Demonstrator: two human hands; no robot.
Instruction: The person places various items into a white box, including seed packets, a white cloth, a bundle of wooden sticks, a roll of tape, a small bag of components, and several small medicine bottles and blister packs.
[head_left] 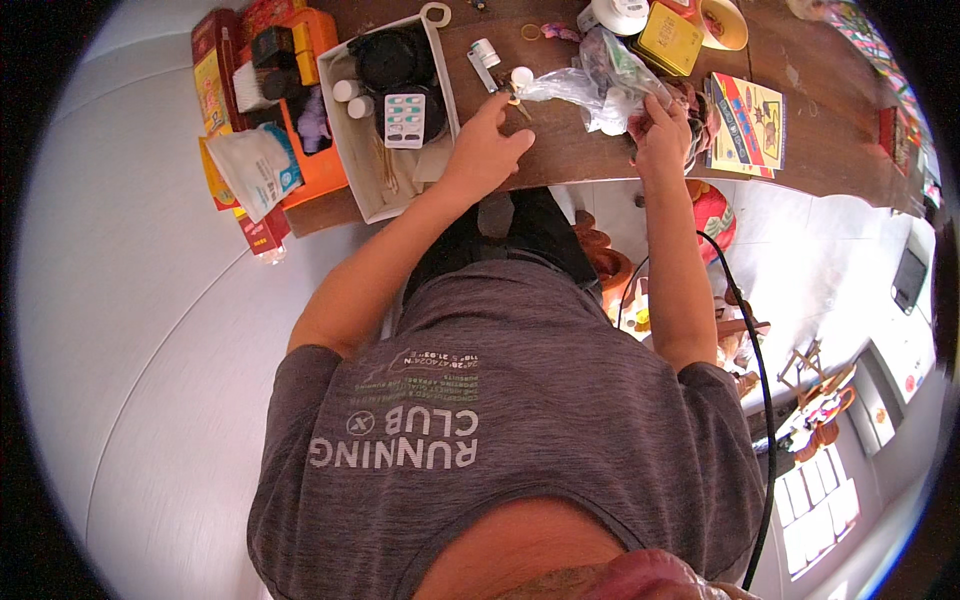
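My left hand (488, 152) is over the table's near part, thumb and forefinger spread apart. Its forefinger tip reaches a small dark and gold-coloured item (514, 98) whose kind I cannot make out. Close by are a small white round cap (522, 76) and a little white bottle (485, 52). My right hand (660, 138) is closed on the edge of a clear plastic bag (615, 70). The bag is crumpled and stretches leftward toward the white cap. A patterned dark and red bundle (700, 125) sits beside my right hand, partly hidden by it.
Left of my left hand, an open box (352, 150) holds black round items, white bottles and a blister pack (405, 120). An orange container (322, 170) stands beyond it. On the right are a yellow tin (664, 40) and colourful booklets (745, 125). A black cable (765, 400) hangs at right.
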